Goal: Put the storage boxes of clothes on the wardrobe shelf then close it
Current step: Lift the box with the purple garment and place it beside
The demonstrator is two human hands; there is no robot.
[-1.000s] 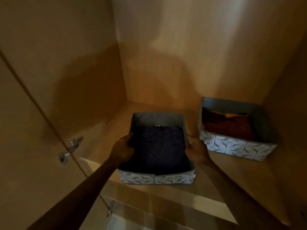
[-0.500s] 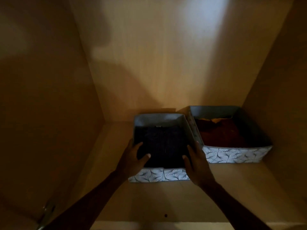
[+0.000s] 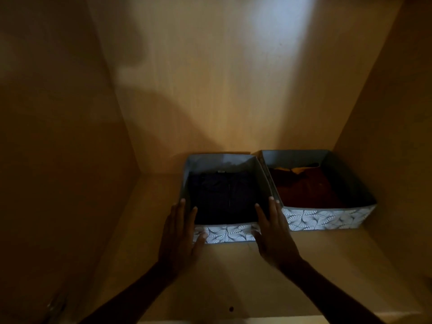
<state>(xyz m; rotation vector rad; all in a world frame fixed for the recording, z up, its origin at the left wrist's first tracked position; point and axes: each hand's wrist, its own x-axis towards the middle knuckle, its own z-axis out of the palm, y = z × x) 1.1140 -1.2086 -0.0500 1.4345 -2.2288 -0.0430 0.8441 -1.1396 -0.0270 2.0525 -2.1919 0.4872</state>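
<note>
Two leaf-patterned storage boxes stand side by side on the wooden wardrobe shelf (image 3: pixel 233 277), back against the rear wall. The left box (image 3: pixel 224 235) holds a folded dark navy garment (image 3: pixel 222 197). The right box (image 3: pixel 327 220) holds a rust-brown garment (image 3: pixel 308 188). My left hand (image 3: pixel 180 235) lies flat with straight fingers against the left box's front left corner. My right hand (image 3: pixel 273 230) lies flat with straight fingers against its front right corner, in the gap beside the right box.
The wardrobe's left side wall (image 3: pixel 58 160), back panel (image 3: pixel 222 90) and right side wall (image 3: pixel 397 136) enclose the shelf. A small peg hole (image 3: pixel 231 309) sits near the shelf's front edge. A metal door hinge (image 3: pixel 55 305) shows dimly at bottom left.
The left box has slid back on the shelf until it lines up beside the right box. Both hands went from gripping its sides to pressing flat at its front corners.
</note>
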